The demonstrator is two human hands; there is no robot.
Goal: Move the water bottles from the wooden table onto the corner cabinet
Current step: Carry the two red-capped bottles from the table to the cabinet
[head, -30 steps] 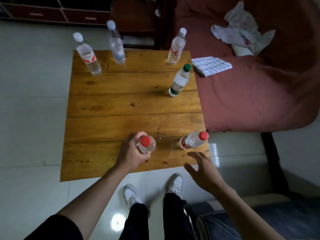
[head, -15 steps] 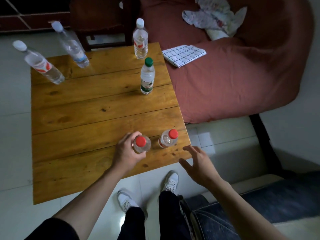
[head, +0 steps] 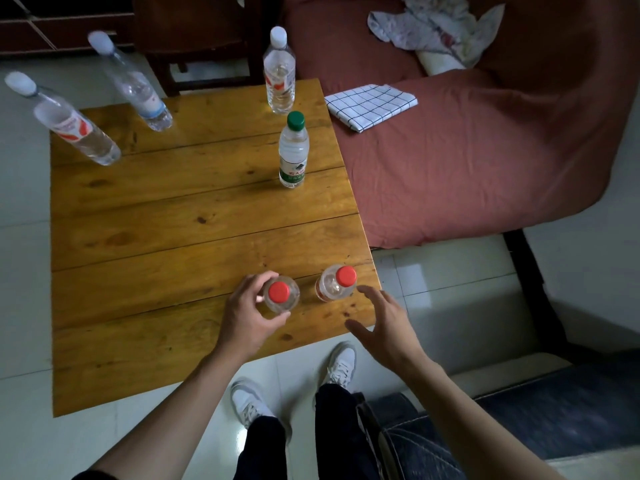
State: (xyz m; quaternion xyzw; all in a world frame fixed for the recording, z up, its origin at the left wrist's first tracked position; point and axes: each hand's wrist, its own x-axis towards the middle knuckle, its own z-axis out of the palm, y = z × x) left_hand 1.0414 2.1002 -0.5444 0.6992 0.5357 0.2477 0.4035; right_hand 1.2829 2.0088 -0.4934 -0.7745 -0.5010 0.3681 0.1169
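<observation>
Several water bottles stand upright on the wooden table [head: 156, 244]. My left hand [head: 247, 315] grips a red-capped bottle [head: 281, 294] near the table's front right. A second red-capped bottle [head: 335, 283] stands just to its right, at the table's corner. My right hand [head: 382, 325] hovers open beside that bottle, fingers spread, a little apart from it. A green-capped bottle [head: 293, 152] stands mid-right. Three white-capped bottles stand at the back: far left [head: 71, 128], back middle [head: 138, 90] and back right [head: 279, 76].
A red-covered sofa [head: 485, 150] lies right of the table, with a checked cloth [head: 370, 105] and crumpled fabric [head: 436, 26] on it. A dark wooden chair [head: 197, 39] stands behind the table. My feet [head: 294, 386] stand on pale floor tiles. A dark cushion [head: 519, 417] is at lower right.
My right hand has moved up and closer to the second red-capped bottle. My left hand keeps its grip on the first. The view has shifted slightly.
</observation>
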